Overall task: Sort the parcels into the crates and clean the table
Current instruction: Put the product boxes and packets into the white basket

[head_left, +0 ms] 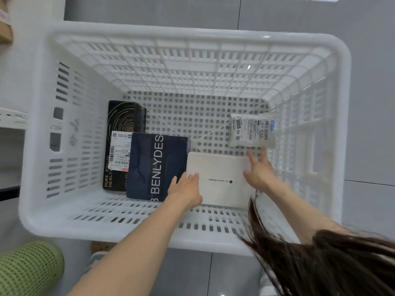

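Hands: left hand [186,186] and right hand [259,169] spread, straight fingers resting on opposite edges of the flat white cardboard box [222,178].
Parcel: against the near wall of the white slotted plastic crate [192,37], touching the dark navy printed box [158,165].
Risk: shoved farther in, it could crumple the small white labelled pouch [252,131] — just beyond it.
Surface: perforated crate bottom.
Room: grey floor tiles [299,13]; green mesh basket [27,268] outside the near-left corner.

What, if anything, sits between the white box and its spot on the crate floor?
Nothing visible. The white box lies at the near right of the crate, with the left hand on its left edge and the right hand on its far right corner. The navy box borders its left side; the bagged parcel lies beyond it.
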Demonstrator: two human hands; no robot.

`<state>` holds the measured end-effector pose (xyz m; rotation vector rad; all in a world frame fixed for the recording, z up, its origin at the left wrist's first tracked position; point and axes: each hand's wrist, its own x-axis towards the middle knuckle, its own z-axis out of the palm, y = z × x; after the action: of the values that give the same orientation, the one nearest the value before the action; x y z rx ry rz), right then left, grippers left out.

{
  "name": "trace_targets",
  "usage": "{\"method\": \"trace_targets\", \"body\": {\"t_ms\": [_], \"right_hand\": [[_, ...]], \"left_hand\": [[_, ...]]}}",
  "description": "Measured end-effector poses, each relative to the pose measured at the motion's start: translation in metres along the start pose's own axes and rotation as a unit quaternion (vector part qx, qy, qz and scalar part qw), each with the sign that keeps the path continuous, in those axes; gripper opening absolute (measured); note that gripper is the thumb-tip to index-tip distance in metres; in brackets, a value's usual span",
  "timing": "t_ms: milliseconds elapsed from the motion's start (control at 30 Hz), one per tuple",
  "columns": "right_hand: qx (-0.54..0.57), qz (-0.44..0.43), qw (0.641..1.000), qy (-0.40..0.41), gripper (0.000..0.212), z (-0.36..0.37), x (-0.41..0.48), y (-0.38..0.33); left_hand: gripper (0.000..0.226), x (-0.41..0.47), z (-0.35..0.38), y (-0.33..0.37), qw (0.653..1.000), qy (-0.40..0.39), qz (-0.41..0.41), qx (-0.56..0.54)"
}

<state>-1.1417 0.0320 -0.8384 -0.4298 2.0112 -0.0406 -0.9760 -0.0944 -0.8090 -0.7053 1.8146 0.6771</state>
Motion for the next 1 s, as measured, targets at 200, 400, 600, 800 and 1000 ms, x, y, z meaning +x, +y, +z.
{"method": "trace_targets", "body": {"t_ms": [200, 400, 600, 800, 1000], "right_hand": [[-0.004, -0.041, 0.997, 0.063, 0.068, -0.016, -0.064, -0.013], [-0.009, -0.086, 0.989, 0.12, 0.067, -0.077, -0.146, -0.06], [-0.01, -0.158, 0.969, 0.19, 0.063, -0.155, -0.257, -0.128], [-0.069, -0.228, 0.939, 0.249, 0.061, -0.23, -0.364, -0.177], [-0.14, -0.349, 0.891, 0.253, 0.062, -0.289, -0.469, -0.23]], "left_hand": [[0.075, -0.064, -0.016, -0.019, 0.999, 0.035, 0.01, -0.038], [0.062, -0.149, -0.102, -0.021, 0.984, 0.173, 0.049, 0.004], [0.061, -0.28, -0.169, -0.025, 0.959, 0.276, 0.064, 0.017], [0.063, -0.41, -0.209, -0.026, 0.931, 0.35, 0.046, 0.098], [0.062, -0.54, -0.218, -0.021, 0.883, 0.462, -0.042, 0.075]]}}
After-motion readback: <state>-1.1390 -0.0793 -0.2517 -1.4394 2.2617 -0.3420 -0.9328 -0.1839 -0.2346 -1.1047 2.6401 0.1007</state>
